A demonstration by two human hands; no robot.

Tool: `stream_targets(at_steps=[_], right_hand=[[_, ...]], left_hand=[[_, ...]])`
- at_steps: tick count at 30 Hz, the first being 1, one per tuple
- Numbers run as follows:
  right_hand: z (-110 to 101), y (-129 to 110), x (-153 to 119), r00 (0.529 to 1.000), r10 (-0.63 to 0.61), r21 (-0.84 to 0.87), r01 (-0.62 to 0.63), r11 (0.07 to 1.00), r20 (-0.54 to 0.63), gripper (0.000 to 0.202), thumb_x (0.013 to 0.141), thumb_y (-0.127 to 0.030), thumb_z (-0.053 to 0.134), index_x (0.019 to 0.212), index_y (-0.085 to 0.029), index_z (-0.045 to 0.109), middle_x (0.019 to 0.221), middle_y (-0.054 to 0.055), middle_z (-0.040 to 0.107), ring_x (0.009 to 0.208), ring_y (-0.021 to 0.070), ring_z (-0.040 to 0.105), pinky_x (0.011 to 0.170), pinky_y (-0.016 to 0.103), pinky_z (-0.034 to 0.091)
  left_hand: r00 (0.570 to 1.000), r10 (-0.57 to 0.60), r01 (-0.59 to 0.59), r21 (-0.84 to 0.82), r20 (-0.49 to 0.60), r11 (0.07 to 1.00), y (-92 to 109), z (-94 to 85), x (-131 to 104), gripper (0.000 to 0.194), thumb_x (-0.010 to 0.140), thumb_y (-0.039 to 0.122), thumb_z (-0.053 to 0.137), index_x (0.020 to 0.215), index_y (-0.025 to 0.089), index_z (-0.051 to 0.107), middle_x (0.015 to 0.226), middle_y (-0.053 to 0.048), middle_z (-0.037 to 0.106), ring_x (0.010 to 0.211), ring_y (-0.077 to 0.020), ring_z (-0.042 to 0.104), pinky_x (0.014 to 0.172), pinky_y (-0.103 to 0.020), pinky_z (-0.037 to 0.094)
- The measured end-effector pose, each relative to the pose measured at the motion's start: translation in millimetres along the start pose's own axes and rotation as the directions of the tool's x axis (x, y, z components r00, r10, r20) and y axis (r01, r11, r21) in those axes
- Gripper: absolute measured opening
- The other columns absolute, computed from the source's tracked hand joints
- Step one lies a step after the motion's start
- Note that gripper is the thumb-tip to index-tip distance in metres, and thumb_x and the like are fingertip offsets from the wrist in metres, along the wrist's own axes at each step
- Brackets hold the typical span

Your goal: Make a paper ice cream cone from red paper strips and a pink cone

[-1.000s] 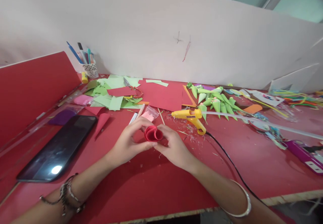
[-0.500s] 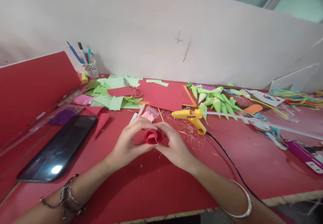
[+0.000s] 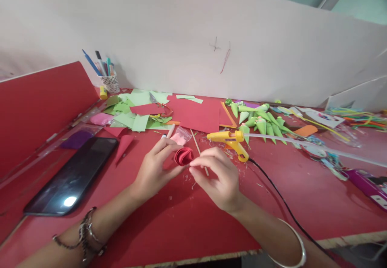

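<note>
A roll of red paper (image 3: pixel 183 156), its coiled end facing me, is held above the middle of the red table (image 3: pixel 169 223). My left hand (image 3: pixel 154 167) grips it from the left between thumb and fingers. At the roll's right edge, the thumb and forefinger of my right hand (image 3: pixel 218 175) come together in a pinch; whether they grip the paper's edge is hard to see. Just beyond my right hand lies a yellow glue gun (image 3: pixel 231 140) with a clear stick in its back. A thin wooden stick (image 3: pixel 195 142) lies behind the hands.
On the left are a black phone (image 3: pixel 71 177) and a red paper cone (image 3: pixel 123 147). Green paper pieces (image 3: pixel 140 122) and a red sheet (image 3: pixel 193 113) lie at the back. Green paper cones (image 3: pixel 261 126) are piled back right. The glue gun's cord (image 3: pixel 278 195) runs to the front edge.
My right hand has shifted slightly right and changed from cupping the roll to pinching at its edge. The roll has tilted and its coil shows more. My left hand keeps its hold.
</note>
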State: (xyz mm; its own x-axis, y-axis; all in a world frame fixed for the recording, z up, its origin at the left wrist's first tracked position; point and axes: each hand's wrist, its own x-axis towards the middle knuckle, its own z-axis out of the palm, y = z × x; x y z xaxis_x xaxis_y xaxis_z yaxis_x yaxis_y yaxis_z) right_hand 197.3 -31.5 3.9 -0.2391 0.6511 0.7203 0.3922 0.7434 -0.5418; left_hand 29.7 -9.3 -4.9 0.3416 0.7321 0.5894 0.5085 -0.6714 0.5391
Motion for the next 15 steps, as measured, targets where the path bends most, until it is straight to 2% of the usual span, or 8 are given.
stream_targets(at_steps=[3,6,15], right_hand=[[1.0,-1.7,-0.7,1.000,-0.001,-0.068,0.004,0.998,0.030,0.015,0.078,-0.016,0.055,0.090,-0.023,0.059,0.079,0.002,0.056,0.070,0.0121,0.053,0.061,0.025,0.045],[2.9,-1.4,-0.2,1.000,0.014,-0.100,-0.013,0.995,0.013,0.013,0.079,-0.017,0.054,0.089,-0.022,0.060,0.076,0.002,0.057,0.066,0.0119,0.054,0.058,0.025,0.045],[6.0,1.2,-0.2,0.987,0.160,-0.050,-0.159,0.986,0.002,0.009,0.081,-0.019,0.051,0.078,-0.021,0.059,0.062,-0.001,0.051,0.055,0.0102,0.046,0.053,0.025,0.040]], left_hand=[[1.000,-0.005,0.006,0.036,-0.020,0.999,-0.5,1.6,-2.2,0.020,0.075,0.022,0.056,0.095,0.018,0.054,0.086,-0.004,0.053,0.081,-0.0153,0.053,0.071,-0.026,0.046],[1.000,-0.005,0.008,0.094,-0.028,0.996,-0.9,2.6,-4.2,0.022,0.076,0.020,0.056,0.098,0.018,0.054,0.087,-0.005,0.053,0.081,-0.0154,0.054,0.069,-0.025,0.047],[0.997,0.076,-0.070,0.252,-0.010,0.965,-2.7,3.0,-6.4,0.030,0.079,0.021,0.052,0.108,0.020,0.051,0.090,-0.006,0.051,0.079,-0.0160,0.056,0.068,-0.029,0.051]])
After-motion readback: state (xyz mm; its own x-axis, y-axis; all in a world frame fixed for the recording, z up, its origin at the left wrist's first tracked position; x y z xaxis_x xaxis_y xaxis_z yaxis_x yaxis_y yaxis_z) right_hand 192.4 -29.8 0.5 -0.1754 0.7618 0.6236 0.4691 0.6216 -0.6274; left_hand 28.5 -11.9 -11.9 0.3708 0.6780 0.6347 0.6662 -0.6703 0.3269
